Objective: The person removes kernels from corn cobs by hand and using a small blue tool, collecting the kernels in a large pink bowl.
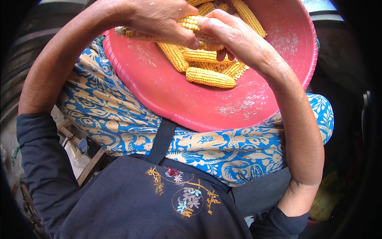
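Note:
A partly shelled corn cob [209, 40] is held between my two hands above a pink plastic basin [185, 103]. My left hand [167, 22] is closed around its left part, and a second cob with a pale, bare tip [121, 30] juts out beneath that hand. My right hand [235, 35] grips the cob's right end, thumb pressed on the yellow kernels. Below the hands, several full ears of dried yellow corn [210, 77] lie in the basin among loose kernels [240, 71]. My right fingertips are partly hidden behind the cob.
The basin rests on my lap, over blue and cream patterned cloth [206, 143]. A wooden frame [89, 167] with plastic wrapping stands at the lower left. A yellowish bag [323, 203] lies at the lower right. Chalky marks streak the basin's inner wall.

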`<state>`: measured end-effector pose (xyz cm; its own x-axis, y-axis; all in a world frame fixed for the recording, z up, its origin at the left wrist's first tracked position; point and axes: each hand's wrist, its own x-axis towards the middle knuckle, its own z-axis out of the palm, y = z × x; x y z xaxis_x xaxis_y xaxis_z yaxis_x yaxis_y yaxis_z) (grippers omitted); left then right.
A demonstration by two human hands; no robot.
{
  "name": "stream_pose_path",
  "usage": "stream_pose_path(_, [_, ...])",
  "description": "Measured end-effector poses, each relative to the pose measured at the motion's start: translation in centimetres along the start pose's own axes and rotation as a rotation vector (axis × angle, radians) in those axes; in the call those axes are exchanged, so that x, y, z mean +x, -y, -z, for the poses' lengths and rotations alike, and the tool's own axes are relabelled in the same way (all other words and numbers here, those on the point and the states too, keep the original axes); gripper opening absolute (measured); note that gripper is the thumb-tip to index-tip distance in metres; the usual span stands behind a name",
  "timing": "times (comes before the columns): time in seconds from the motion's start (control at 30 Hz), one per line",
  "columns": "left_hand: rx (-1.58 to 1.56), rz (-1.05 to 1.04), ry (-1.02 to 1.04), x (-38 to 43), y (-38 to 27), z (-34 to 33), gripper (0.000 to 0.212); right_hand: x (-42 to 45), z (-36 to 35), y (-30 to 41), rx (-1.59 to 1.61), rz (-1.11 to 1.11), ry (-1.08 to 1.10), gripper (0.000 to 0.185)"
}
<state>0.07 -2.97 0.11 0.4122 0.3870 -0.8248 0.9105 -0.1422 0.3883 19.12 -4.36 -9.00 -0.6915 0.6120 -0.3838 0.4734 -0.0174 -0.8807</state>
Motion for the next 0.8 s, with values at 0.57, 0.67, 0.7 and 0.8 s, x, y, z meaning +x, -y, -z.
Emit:
stream_pose_path(0.57, [-0.029, -0.13, -0.008, 0.5, 0.6, -0.8, 0.067, 0.2, 0.2, -0.1, -0.33, 0.239, 0.067, 0.051])
stream_pose_path(0.67, [0.023, -0.032, 0.032, 2.0, 1.0, -2.5, 0.064, -0.1, 0.0, 0.5, -0.467, 0.235, 0.165, 0.052])
stream_pose_path(0.7, [0.038, 0.01, 0.061, 2.2, 0.5, -2.7, 0.064, -0.2, 0.0, 0.3, -0.467, 0.228, 0.163, 0.052])
stream_pose_path(0.8, [0.158, -0.167, -0.189, 3.0, 1.6, -5.1, 0.048, -0.1, -0.2, 0.2, -0.36, 0.165, 0.261, 0.051])
